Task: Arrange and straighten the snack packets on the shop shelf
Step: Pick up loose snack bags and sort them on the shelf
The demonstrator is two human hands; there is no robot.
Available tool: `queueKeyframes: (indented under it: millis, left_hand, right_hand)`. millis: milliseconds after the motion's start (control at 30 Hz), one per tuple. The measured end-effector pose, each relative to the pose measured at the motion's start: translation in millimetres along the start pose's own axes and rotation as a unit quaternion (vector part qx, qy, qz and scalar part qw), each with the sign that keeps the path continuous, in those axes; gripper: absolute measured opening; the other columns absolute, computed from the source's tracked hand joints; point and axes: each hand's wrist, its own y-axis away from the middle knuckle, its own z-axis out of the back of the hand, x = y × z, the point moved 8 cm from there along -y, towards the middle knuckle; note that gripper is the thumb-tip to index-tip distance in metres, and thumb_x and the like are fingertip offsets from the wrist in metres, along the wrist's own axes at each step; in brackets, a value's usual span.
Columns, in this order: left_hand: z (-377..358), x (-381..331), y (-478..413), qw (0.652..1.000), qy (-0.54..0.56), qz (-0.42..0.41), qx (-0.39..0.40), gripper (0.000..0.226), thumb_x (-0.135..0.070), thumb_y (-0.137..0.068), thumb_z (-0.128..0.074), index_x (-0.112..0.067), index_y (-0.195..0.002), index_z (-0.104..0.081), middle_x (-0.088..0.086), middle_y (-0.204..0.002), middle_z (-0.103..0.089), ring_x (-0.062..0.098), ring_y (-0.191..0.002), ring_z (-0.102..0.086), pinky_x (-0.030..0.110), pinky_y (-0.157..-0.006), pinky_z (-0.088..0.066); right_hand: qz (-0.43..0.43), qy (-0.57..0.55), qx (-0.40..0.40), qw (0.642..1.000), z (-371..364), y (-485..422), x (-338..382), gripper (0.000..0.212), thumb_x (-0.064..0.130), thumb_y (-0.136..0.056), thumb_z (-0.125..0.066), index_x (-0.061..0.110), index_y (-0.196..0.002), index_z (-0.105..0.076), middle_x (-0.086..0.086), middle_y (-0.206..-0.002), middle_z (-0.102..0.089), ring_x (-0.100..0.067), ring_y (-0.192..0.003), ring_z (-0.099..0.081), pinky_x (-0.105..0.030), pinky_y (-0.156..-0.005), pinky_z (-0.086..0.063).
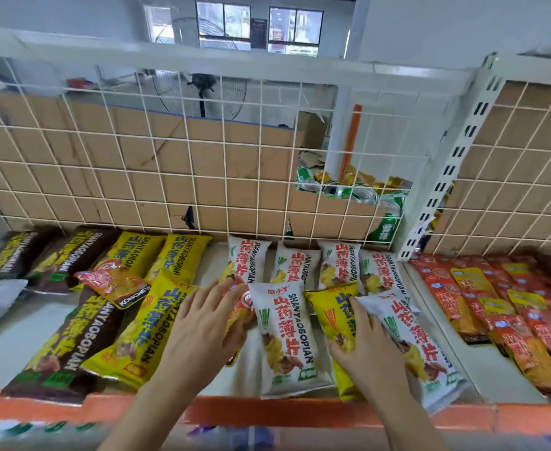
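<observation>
fingers (222,289) spread flat, left hand (199,327) presses orange packet (240,315); right hand (366,348) pinches yellow packet (332,310)

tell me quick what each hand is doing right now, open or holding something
Left hand: open, straight fingers resting on the orange packet.
Right hand: closed, gripping the yellow packet.

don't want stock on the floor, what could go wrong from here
1. The white packet by the right hand hangs over the orange shelf edge; a nudge may tip it off.
2. The yellow packet under that hand lies squeezed between it and a second white packet; pulling it out may drag both crooked.
</observation>
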Motion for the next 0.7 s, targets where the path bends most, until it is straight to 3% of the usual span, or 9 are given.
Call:
queueKeyframes:
  millis: [233,333,467,567,700]
  left_hand:
    - [7.5,11.1,8.7,1.0,0.005,0.022,-0.002,0.046,-0.039,-0.085,-0.035,-0.023,-0.124,-0.051,-0.002,-0.124,-0.058,0.021,-0.117,-0.052,0.035,-0.097,-0.034]
    - [16.2,18.2,12.6,0.999,0.004,0.042,-0.009,0.044,-0.038,-0.085,-0.035,-0.025,-0.125,-0.047,-0.002,-0.126,-0.056,0.021,-0.12,-0.05,0.038,-0.097,-0.043]
    - [34.1,33.5,29.8,0.997,-0.005,0.064,-0.037,0.038,-0.043,-0.09,-0.036,-0.024,-0.12,-0.051,-0.001,-0.127,-0.056,0.02,-0.118,-0.049,0.032,-0.097,-0.032]
    - [45.1,51.9,47.3,0.995,-0.026,0.093,-0.033,0.046,-0.047,-0.094,-0.026,-0.023,-0.123,-0.052,0.0,-0.126,-0.057,0.018,-0.118,-0.044,0.032,-0.097,-0.029]
    - [61.6,77.7,65.9,0.989,-0.043,0.136,-0.041,0.045,-0.04,-0.085,-0.037,-0.021,-0.122,-0.054,0.0,-0.125,-0.058,0.017,-0.114,-0.043,0.032,-0.092,-0.031]
  right_hand:
    - [0.014,-0.078,-0.025,0.997,17.1,7.4,5.5,0.081,0.051,-0.084,-0.054,0.033,-0.145,-0.005,0.0,-0.139,-0.038,-0.02,-0.114,-0.05,-0.032,-0.087,-0.047]
    - [0.025,-0.116,-0.037,0.992,34.1,8.2,10.5,0.082,0.048,-0.082,-0.06,0.032,-0.146,-0.011,-0.001,-0.144,-0.037,-0.021,-0.121,-0.047,-0.033,-0.092,-0.042]
    - [0.052,-0.157,-0.063,0.984,55.0,4.3,22.7,0.08,0.043,-0.08,-0.065,0.031,-0.144,-0.019,-0.001,-0.134,-0.048,-0.02,-0.103,-0.052,-0.034,-0.085,-0.044]
    - [0.068,-0.191,-0.05,0.978,57.9,3.0,39.6,0.081,0.044,-0.079,-0.066,0.035,-0.144,-0.018,0.0,-0.134,-0.046,-0.022,-0.104,-0.053,-0.038,-0.089,-0.046]
    - [0.119,-0.208,-0.024,0.971,51.5,3.1,72.6,0.08,0.043,-0.08,-0.065,0.037,-0.144,-0.017,0.008,-0.124,-0.045,-0.013,-0.097,-0.046,-0.033,-0.089,-0.041]
